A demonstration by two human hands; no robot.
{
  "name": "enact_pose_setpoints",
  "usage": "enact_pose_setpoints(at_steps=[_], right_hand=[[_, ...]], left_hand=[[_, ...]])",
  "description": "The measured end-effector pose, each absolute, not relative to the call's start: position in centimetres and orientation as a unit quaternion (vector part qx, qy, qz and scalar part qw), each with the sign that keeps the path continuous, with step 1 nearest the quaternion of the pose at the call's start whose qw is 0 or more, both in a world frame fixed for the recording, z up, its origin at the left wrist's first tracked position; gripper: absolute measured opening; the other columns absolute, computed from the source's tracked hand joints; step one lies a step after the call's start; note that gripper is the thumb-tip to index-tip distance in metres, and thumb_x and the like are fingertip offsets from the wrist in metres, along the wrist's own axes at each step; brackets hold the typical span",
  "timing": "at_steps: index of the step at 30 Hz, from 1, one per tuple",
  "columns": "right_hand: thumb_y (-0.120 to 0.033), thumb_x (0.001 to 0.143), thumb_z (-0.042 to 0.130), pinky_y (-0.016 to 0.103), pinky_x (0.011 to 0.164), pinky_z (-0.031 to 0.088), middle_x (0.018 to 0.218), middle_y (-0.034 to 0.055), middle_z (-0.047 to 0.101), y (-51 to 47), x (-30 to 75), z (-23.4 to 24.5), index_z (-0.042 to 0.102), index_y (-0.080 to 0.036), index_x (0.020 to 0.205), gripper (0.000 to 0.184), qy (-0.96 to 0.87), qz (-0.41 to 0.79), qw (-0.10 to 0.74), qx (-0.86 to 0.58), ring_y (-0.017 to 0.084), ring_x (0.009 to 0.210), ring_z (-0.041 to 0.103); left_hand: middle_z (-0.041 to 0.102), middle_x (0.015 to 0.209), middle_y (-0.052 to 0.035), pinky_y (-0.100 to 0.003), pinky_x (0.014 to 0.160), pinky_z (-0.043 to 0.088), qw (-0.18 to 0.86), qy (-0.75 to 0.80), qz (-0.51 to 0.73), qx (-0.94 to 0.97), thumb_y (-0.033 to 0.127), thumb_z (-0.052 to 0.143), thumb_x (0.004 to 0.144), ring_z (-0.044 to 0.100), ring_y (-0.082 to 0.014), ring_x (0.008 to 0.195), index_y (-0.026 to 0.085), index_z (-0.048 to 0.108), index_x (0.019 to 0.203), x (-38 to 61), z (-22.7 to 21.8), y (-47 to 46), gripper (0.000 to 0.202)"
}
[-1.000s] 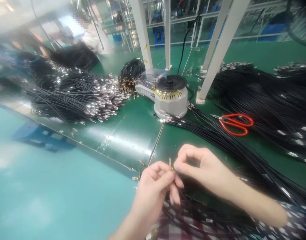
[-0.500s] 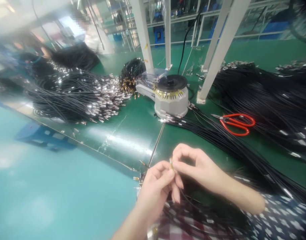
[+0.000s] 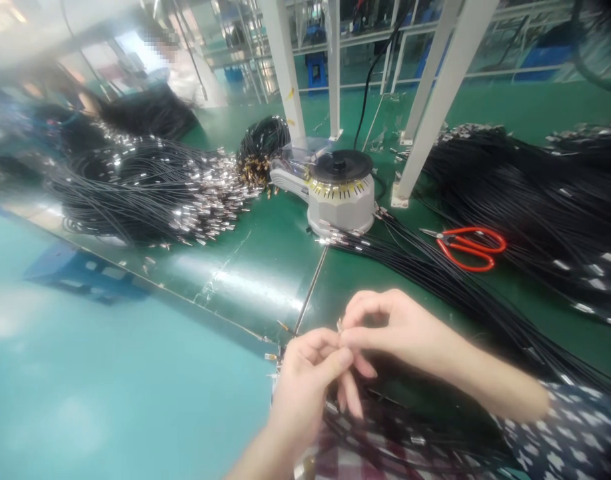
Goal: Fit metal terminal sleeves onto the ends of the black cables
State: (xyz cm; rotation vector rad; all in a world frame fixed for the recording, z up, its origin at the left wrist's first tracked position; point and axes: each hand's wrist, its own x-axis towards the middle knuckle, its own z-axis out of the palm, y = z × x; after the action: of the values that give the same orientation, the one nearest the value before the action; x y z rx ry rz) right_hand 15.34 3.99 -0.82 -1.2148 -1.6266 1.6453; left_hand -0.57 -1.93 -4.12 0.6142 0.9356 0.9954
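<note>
Close together above the near table edge, both hands meet at the small metal end (image 3: 340, 325) of a black cable. My left hand (image 3: 318, 370) is closed on the cable just below that end, thumb against index finger, the other fingers loosely bent. From the right, my right hand (image 3: 380, 323) pinches the metal tip between thumb and index finger. Fingers cover most of the tip. Below the hands, more black cables (image 3: 385, 427) lie across the lap over a checked cloth.
A round tape dispenser (image 3: 340, 200) stands on the green table (image 3: 265, 247). Red-handled scissors (image 3: 472, 248) lie right of it, by black cables (image 3: 415, 267). Big cable bundles (image 3: 135, 180) fill the left, another pile (image 3: 515, 180) the right. White posts (image 3: 430, 107) rise behind; a person (image 3: 185, 73) is far left.
My right thumb and fingers have closed further over the metal end, hiding its yellowish part. My left hand has turned slightly, its thumb shifting a little right and down.
</note>
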Motion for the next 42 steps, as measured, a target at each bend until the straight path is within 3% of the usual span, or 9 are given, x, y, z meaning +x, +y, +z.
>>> enact_pose_setpoints(at_steps=[4,12,16,20,27,30,33,37,42], right_hand=[[-0.027,0.076,0.070,0.030,0.072,0.047,0.075,-0.0006,0.062,4.6,15.2,-0.9,0.067,-0.017,0.064,0.016,-0.610,0.636,0.252,-0.399,0.014,0.070,0.059],[-0.031,0.087,0.060,0.032,0.078,0.048,0.083,0.0025,0.065,5.2,16.8,-2.0,0.064,-0.019,0.076,0.017,-0.673,0.478,0.303,-0.476,0.019,0.082,0.062],[-0.029,0.092,0.057,0.032,0.075,0.046,0.097,0.0046,0.066,7.2,19.3,-2.3,0.067,-0.020,0.090,0.014,-0.785,0.175,0.235,-0.546,0.020,0.085,0.063],[-0.027,0.089,0.062,0.039,0.073,0.039,0.105,0.0117,0.065,9.3,20.3,-3.1,0.069,-0.016,0.098,0.016,-0.810,-0.046,0.138,-0.569,0.028,0.089,0.060],[-0.015,0.091,0.055,0.040,0.074,0.031,0.089,0.0098,0.068,10.8,20.3,-4.4,0.069,-0.013,0.076,0.020,-0.841,-0.111,0.108,-0.519,0.025,0.084,0.058],[-0.014,0.090,0.057,0.038,0.074,0.030,0.091,0.0075,0.069,10.8,20.6,-4.8,0.069,-0.013,0.077,0.018,-0.840,-0.121,0.120,-0.516,0.023,0.084,0.058],[-0.020,0.090,0.060,0.038,0.077,0.030,0.101,0.0080,0.069,10.9,20.8,-5.0,0.071,-0.015,0.084,0.013,-0.836,-0.126,0.135,-0.517,0.023,0.092,0.057],[-0.028,0.088,0.064,0.039,0.077,0.029,0.105,0.0125,0.068,11.2,20.6,-5.0,0.071,-0.013,0.091,0.017,-0.822,-0.127,0.148,-0.536,0.028,0.097,0.055],[-0.023,0.087,0.065,0.039,0.077,0.031,0.096,0.0088,0.069,12.0,20.2,-4.9,0.070,-0.017,0.075,0.014,-0.823,-0.093,0.154,-0.539,0.026,0.094,0.055]], left_hand=[[0.076,0.067,-0.0078,-0.014,0.035,0.040,0.764,0.388,0.443,0.263,0.026,0.072,0.080,0.063,-0.0107,0.035,0.012,0.065,0.071,-0.9,-4.3,-1.6,0.019],[0.075,0.065,-0.0063,-0.017,0.040,0.047,0.790,0.348,0.439,0.248,0.025,0.075,0.078,0.066,-0.0137,0.040,0.015,0.058,0.076,-1.2,-4.0,-1.5,0.020],[0.071,0.065,-0.0021,-0.021,0.047,0.050,0.751,0.393,0.471,0.244,0.035,0.069,0.084,0.068,-0.0149,0.045,0.017,0.057,0.097,-1.0,-3.4,-1.6,0.025],[0.069,0.060,-0.0033,-0.018,0.037,0.042,0.708,0.444,0.475,0.275,0.040,0.058,0.090,0.061,-0.0118,0.036,0.014,0.059,0.081,-1.1,-3.6,-1.8,0.028],[0.067,0.065,-0.0043,-0.022,0.046,0.039,0.496,0.623,0.410,0.444,0.040,0.056,0.089,0.057,-0.0130,0.049,0.016,0.058,0.068,-2.7,-5.4,-3.1,0.032],[0.066,0.078,-0.0041,-0.032,0.064,0.048,0.295,0.698,0.376,0.533,0.041,0.060,0.084,0.060,-0.0212,0.068,0.019,0.064,0.088,-3.8,-6.4,-3.6,0.022],[0.065,0.108,-0.0105,-0.046,0.084,0.046,0.142,0.696,0.338,0.617,0.032,0.062,0.081,0.059,-0.0312,0.099,0.022,0.060,0.115,-4.5,-6.9,-3.5,0.036],[0.068,0.100,-0.0067,-0.050,0.090,0.038,0.117,0.632,0.293,0.708,0.021,0.054,0.085,0.058,-0.0290,0.099,0.026,0.065,0.093,-4.4,-6.7,-3.2,0.014],[0.069,0.090,-0.0049,-0.046,0.088,0.040,0.164,0.613,0.313,0.707,0.023,0.058,0.085,0.060,-0.0268,0.091,0.025,0.063,0.084,-4.0,-6.2,-2.8,0.006]])
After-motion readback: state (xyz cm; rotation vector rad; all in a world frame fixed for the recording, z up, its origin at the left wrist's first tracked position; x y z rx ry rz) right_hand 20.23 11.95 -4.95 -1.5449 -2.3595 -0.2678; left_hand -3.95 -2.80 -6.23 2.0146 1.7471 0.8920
